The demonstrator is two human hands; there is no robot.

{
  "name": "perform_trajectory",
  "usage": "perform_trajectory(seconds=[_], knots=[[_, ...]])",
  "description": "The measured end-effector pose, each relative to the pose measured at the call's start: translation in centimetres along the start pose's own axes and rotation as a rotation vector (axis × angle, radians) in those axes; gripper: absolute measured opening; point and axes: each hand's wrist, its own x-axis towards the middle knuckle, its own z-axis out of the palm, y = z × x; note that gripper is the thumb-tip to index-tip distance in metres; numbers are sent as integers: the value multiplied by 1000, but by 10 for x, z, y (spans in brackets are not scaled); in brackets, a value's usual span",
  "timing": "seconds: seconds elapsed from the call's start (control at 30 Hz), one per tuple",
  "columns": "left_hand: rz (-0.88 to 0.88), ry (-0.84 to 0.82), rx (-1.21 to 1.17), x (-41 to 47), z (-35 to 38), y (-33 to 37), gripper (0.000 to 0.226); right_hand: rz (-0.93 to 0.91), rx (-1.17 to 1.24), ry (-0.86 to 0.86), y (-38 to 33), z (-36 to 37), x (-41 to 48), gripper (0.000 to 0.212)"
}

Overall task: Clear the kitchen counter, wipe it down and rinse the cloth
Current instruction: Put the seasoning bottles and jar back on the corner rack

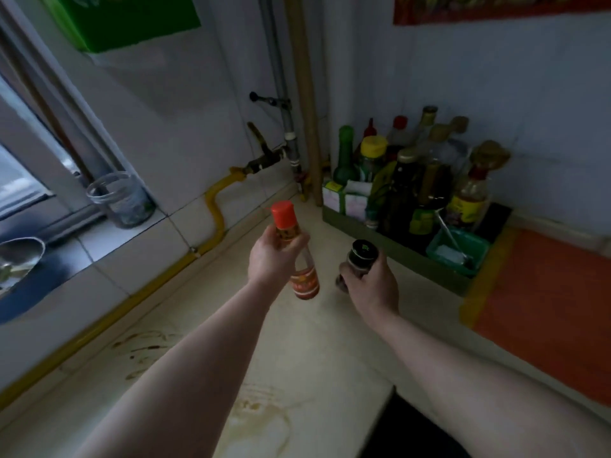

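Above the counter [297,345], left fingers [301,242] grip a red-capped bottle [305,280], right fingers [377,263] seemingly a jar [362,255].

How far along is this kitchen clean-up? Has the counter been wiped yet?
Early on; nothing looks finished. Clearing is in hand: the left hand holds an orange-capped bottle and the right hand a dark jar, near the crowded condiment tray. Wiping is left: brown stains streak the counter. No cloth is in view, so rinsing is left too.
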Motion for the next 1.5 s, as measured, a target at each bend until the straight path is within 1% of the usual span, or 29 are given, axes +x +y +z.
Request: perform_trajectory(seconds=[0.13,0.27,0.4,0.47,0.67,0.83,1.07,1.23,1.33,1.43,1.5], knots=[[114,-91,-33,2,47,46,26,-28,52,115,-3,-48,23,40],[211,-168,-16,1,93,83,23,-104,28,272,3,-98,50,45],[253,-186,12,-1,125,99,24,-141,-3,352,14,-132,70,41],[278,-190,51,-1,139,103,28,-148,-3,385,23,-146,78,40],[332,-173,117,2,169,105,32,-103,-55,429,42,-170,90,49],[303,-178,158,5,189,108,31,-85,-32,447,48,-183,96,47],[209,-155,182,12,203,104,31,-119,-33,468,59,-194,111,43],[133,-189,310,13,212,89,31,-101,-168,506,64,-205,124,41],[115,-175,293,12,213,90,29,-63,-121,525,61,-211,132,44],[98,-165,293,13,210,92,35,-40,-96,533,58,-211,138,45],[106,-157,338,14,206,91,30,-34,-84,517,59,-209,142,45]])
